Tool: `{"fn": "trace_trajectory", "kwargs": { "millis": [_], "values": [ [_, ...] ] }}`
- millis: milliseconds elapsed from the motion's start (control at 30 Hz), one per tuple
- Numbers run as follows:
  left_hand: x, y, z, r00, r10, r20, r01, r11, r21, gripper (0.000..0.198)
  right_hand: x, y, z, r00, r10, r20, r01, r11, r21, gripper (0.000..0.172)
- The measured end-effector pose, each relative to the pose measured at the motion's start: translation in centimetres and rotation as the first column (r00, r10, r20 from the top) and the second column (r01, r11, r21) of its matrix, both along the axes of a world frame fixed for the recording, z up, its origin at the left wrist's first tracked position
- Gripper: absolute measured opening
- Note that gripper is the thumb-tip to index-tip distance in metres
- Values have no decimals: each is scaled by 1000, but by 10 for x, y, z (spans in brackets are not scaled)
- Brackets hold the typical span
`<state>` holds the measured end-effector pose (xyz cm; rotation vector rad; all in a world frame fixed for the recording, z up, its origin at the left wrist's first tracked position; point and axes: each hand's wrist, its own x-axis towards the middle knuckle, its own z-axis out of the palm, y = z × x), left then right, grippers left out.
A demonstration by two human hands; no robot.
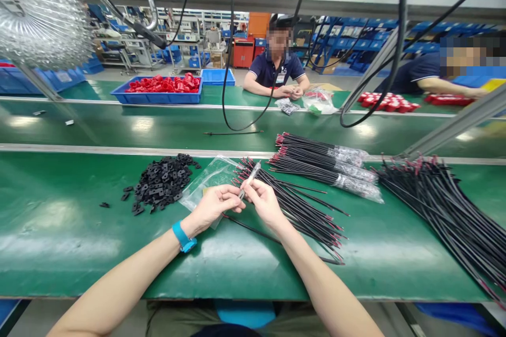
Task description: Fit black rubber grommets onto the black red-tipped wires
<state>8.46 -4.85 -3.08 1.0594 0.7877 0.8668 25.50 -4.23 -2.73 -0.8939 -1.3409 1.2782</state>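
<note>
My right hand (pixel 265 201) is closed round a slim, pale pen-like tool (pixel 253 172), which slants up and away; its exact kind is unclear. Fingertips of my left hand (pixel 216 204) are pinched together at the tool's lower end, on something small that they mostly hide. Under the hands, a single black cable (pixel 256 230) runs off to the right. Beside and behind my right hand is a loose bunch of black cables (pixel 304 208) with red ends. A clear plastic bag (pixel 201 181) lies beyond my left hand, next to a pile of small black plastic parts (pixel 162 181).
Bagged cable bundles (pixel 328 163) lie behind the loose bunch, with a larger cable heap (pixel 446 210) at right. Across the bench are a blue tray (pixel 158 98) of red parts and a co-worker (pixel 272 68). A black cord loop (pixel 237 127) hangs overhead.
</note>
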Motion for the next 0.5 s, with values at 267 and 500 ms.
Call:
{"fn": "trace_trajectory", "kwargs": {
  "millis": [267, 500],
  "values": [
    [0, 1, -2, 999, -38, 24, 37, 999, 20, 41, 2, -2, 3, 1000, 9, -13, -9, 1000, -1, 30],
    [0, -1, 0, 994, 60, -86, -53, 995, 85, 44, 1, -1, 2, 999, -8, -33, 7, 1000, -28, 32]
  ]
}}
